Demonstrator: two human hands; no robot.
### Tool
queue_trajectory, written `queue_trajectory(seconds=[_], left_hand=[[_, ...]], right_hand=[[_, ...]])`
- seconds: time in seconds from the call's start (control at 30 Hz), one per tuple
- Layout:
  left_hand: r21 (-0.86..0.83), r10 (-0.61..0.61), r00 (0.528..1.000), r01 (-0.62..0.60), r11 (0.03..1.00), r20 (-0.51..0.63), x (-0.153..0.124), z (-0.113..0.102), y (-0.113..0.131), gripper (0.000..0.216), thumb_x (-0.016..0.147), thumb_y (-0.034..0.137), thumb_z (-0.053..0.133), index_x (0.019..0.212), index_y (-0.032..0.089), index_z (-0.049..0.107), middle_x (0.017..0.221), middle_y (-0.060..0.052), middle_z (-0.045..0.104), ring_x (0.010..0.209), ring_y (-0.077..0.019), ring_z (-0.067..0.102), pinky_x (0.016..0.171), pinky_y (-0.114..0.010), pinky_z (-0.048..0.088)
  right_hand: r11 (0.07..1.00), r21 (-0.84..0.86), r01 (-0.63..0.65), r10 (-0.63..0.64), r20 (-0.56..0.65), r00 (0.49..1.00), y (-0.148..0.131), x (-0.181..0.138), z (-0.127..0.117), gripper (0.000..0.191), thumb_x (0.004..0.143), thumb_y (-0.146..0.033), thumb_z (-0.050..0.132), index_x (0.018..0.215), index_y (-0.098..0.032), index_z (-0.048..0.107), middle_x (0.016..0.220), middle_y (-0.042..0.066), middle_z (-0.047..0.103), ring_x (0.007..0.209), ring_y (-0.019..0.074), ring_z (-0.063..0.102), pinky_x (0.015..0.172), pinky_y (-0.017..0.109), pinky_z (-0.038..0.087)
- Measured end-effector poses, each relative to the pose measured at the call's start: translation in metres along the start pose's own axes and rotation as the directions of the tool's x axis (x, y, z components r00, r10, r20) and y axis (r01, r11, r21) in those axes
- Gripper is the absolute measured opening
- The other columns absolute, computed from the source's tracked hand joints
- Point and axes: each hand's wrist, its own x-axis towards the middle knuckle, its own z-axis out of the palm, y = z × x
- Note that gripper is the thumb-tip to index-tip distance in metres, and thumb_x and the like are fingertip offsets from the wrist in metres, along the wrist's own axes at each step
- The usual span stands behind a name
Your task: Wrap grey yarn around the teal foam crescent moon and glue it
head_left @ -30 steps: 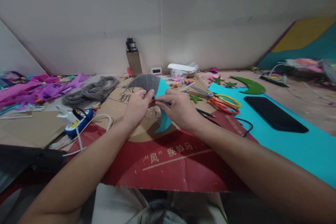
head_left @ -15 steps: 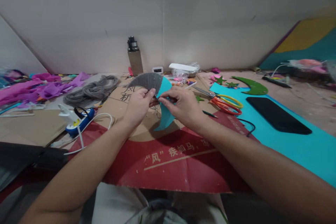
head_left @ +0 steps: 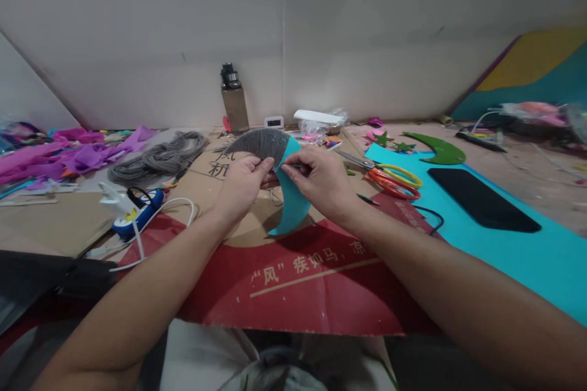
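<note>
Both my hands hold a teal crescent-shaped foam piece (head_left: 291, 204) above a red and brown cardboard sheet (head_left: 302, 287). Its upper half is wrapped in grey yarn (head_left: 259, 142). My left hand (head_left: 241, 186) pinches the crescent at the edge of the wrapped part, thumb on top. My right hand (head_left: 321, 183) pinches it from the right, fingertips meeting the left thumb where the grey yarn ends. The bare teal tip points down toward me.
A skein of grey yarn (head_left: 158, 159) and a blue glue gun (head_left: 135, 211) with white cord lie left. Orange and yellow scissors (head_left: 392, 178), a teal foam sheet (head_left: 504, 244), a black phone (head_left: 481, 200), a green crescent (head_left: 438, 149) lie right. A bottle (head_left: 233, 101) stands by the wall.
The crescent has tilted and shifted slightly, its bare tip now more visible below my hands. My right fingers moved a little up along the edge of the yarn wrap.
</note>
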Motion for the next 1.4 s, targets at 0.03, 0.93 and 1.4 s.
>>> queue_trajectory(seconds=[0.03,0.93,1.4], left_hand=[[-0.016,-0.002,1.000,0.002,1.000,0.011,0.000,0.000,-0.001,0.025,0.075,0.031,0.069,0.059,0.017,0.054,0.054,-0.002,0.058,0.061,-0.0184,0.064,0.062,-0.031,0.054],[-0.050,-0.002,0.995,0.007,0.999,0.097,0.009,-0.015,0.005,0.028,0.059,0.017,0.079,0.075,0.014,0.057,0.061,0.003,0.060,0.059,-0.0104,0.060,0.066,-0.026,0.054],[-0.248,0.036,0.983,-0.082,0.965,-0.183,0.041,-0.068,0.020,0.021,0.063,0.004,0.066,0.064,0.017,0.049,0.073,0.000,0.069,0.068,-0.0112,0.066,0.071,-0.026,0.055]], right_hand=[[1.000,0.001,0.001,-0.001,-0.003,1.000,0.000,0.000,0.000,0.012,0.083,-0.022,0.057,0.080,-0.017,0.067,0.072,0.002,0.062,0.066,0.0128,0.050,0.064,0.026,0.037],[0.993,0.101,-0.065,0.068,-0.017,0.998,0.000,0.003,-0.004,0.010,0.082,-0.025,0.056,0.084,-0.017,0.061,0.067,0.000,0.054,0.062,0.0116,0.048,0.061,0.026,0.037],[0.917,0.215,-0.337,0.025,0.809,0.587,0.005,0.010,-0.021,0.025,0.085,-0.037,0.055,0.075,-0.022,0.073,0.075,0.002,0.071,0.064,0.0120,0.059,0.058,0.024,0.043]])
